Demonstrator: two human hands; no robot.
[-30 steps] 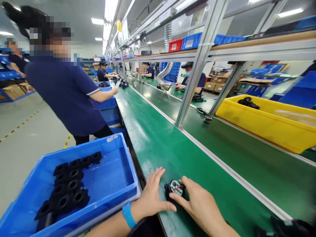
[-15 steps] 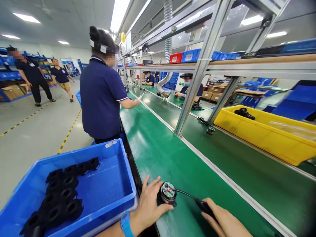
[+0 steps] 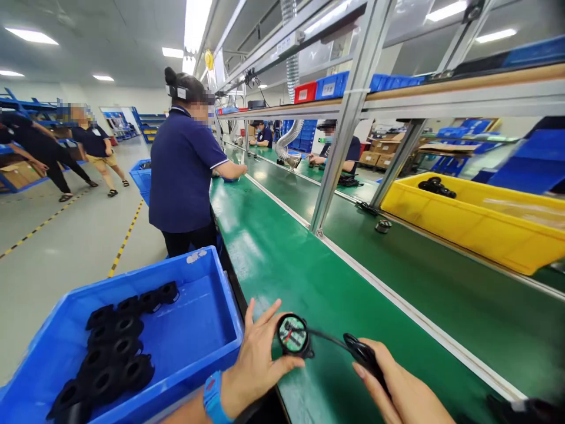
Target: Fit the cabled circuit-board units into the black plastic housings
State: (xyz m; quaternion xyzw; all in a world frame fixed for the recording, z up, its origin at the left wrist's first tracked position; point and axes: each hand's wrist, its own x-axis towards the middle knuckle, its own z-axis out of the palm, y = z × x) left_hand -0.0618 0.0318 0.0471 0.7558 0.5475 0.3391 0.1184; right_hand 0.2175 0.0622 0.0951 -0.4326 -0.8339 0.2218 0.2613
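My left hand (image 3: pixel 253 359), with a blue band at its wrist, has thumb and forefinger round a small black round housing (image 3: pixel 281 340). Inside the housing a green circuit board (image 3: pixel 295 334) with a red wire faces up towards me. A black cable (image 3: pixel 324 334) runs from it to my right hand (image 3: pixel 408 386), whose fingers are closed on the coiled cable bundle (image 3: pixel 366 356). The housing is at the near edge of the green work surface (image 3: pixel 282 259). To the left, a blue bin (image 3: pixel 194 318) holds several black ring-shaped parts (image 3: pixel 103 377).
A co-worker (image 3: pixel 188 171) stands farther along the bench. Beyond a metal post (image 3: pixel 338 141) are a yellow bin (image 3: pixel 477 229) and another round part (image 3: pixel 383 226). Dark cables (image 3: pixel 529 407) lie at bottom right. Two people (image 3: pixel 95 141) are on the left floor.
The housing has shifted slightly left and up in view, its board now turned more to face me. My right hand and cable have moved slightly left. The people at left have moved.
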